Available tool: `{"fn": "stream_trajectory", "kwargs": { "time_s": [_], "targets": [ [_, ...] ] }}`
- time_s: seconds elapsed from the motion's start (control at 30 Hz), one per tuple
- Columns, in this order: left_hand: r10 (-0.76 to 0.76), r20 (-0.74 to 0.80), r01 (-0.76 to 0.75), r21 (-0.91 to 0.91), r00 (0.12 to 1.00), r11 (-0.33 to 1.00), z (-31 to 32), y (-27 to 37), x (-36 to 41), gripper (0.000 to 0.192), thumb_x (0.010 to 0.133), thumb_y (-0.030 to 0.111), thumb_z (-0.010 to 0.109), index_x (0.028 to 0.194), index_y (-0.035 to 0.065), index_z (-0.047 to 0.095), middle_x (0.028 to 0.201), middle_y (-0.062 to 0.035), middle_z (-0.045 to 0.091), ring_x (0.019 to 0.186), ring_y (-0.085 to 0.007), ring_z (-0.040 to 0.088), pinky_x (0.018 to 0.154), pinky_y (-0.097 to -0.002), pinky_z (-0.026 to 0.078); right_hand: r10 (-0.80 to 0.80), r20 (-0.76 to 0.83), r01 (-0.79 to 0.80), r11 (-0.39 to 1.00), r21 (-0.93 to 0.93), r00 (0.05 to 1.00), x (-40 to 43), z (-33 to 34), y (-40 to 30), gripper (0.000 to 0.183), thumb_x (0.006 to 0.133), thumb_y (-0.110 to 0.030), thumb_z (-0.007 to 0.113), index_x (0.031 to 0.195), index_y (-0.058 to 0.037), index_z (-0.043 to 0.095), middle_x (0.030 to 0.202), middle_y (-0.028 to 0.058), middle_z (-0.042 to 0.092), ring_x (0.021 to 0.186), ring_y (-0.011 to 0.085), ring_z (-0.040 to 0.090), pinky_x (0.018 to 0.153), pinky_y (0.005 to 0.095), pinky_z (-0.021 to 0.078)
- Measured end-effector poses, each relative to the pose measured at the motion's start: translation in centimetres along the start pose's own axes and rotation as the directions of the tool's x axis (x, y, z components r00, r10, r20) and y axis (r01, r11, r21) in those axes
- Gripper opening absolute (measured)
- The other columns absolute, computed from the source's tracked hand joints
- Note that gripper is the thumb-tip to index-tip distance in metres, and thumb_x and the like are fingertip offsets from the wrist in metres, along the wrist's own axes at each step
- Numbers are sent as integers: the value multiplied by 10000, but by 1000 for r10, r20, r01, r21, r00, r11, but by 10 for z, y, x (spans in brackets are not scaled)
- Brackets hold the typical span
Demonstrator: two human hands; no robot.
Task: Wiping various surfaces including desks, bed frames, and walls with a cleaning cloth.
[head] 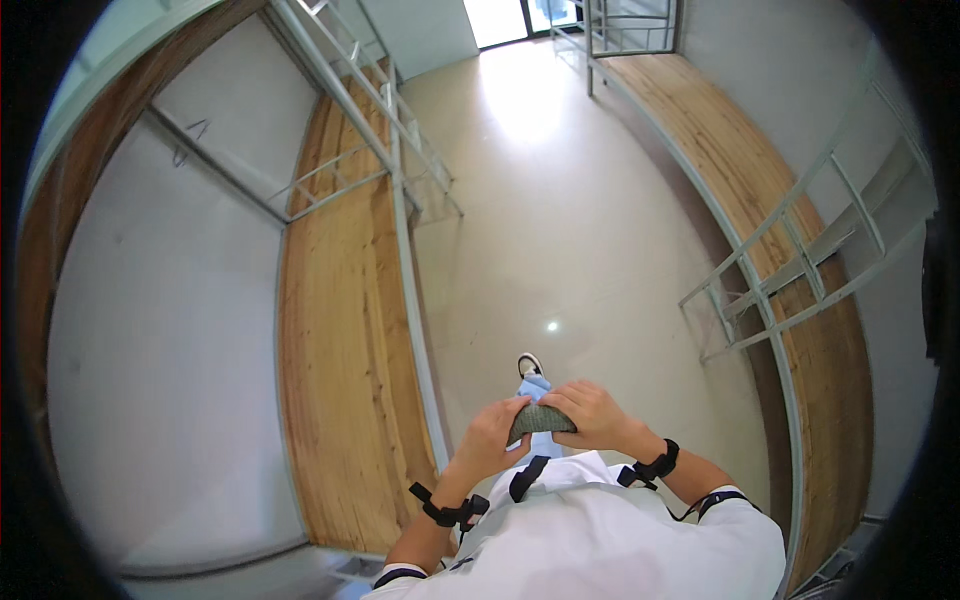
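Note:
A grey-green ribbed cloth item (541,421), folded or rolled into a short curved band, is held in front of the body at waist height. My left hand (491,435) grips its left end, with the thumb below and the fingers over the top. At the other end, my right hand (591,416) closes on it in the same way. The cloth's underside is hidden. Both wrists wear black straps with small devices. Below the hands show a light blue trouser leg (534,386) and one dark shoe with a pale rim (529,364).
Metal bunk beds with bare wooden boards line the left (337,337) and right (712,127) walls. Metal ladders (806,259) lean out from the bunks over the glossy tiled floor (525,247). A bright glass door (496,21) stands at the far end.

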State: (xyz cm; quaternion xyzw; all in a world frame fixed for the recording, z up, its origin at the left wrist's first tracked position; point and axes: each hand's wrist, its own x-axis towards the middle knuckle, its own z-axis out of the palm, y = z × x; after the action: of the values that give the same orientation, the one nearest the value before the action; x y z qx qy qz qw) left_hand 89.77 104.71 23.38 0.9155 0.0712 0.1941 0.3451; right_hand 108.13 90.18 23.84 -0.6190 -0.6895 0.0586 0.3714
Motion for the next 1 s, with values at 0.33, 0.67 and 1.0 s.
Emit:
{"fn": "stream_trajectory", "kwargs": {
  "time_s": [0.33,0.67,1.0],
  "targets": [
    [162,81,-151,-133,983,980,-26,-86,217,568,796,163,768,1302,48,537,1207,-193,635,1084,-379,625,943,-463,495,41,84,-7,931,-365,996,129,-105,109,504,681,-204,779,1137,-75,608,1003,85,657,884,263,637,774,391,516],
    [398,345,-355,-182,850,917,-24,-165,417,549,830,178,738,1316,35,528,1154,-181,641,1048,-376,627,914,-456,501,293,-210,-352,866,-355,933,185,-146,239,515,661,-177,781,1135,-81,606,1044,90,662,932,287,657,760,418,517],
    [294,327,-303,-25,898,953,-64,-228,648,558,775,161,749,1284,46,551,1148,-165,637,1043,-371,623,899,-453,499,128,-233,-218,881,-420,964,346,-236,425,477,669,-187,771,1106,-85,611,1010,64,666,911,257,659,782,382,529]
  ]
}}
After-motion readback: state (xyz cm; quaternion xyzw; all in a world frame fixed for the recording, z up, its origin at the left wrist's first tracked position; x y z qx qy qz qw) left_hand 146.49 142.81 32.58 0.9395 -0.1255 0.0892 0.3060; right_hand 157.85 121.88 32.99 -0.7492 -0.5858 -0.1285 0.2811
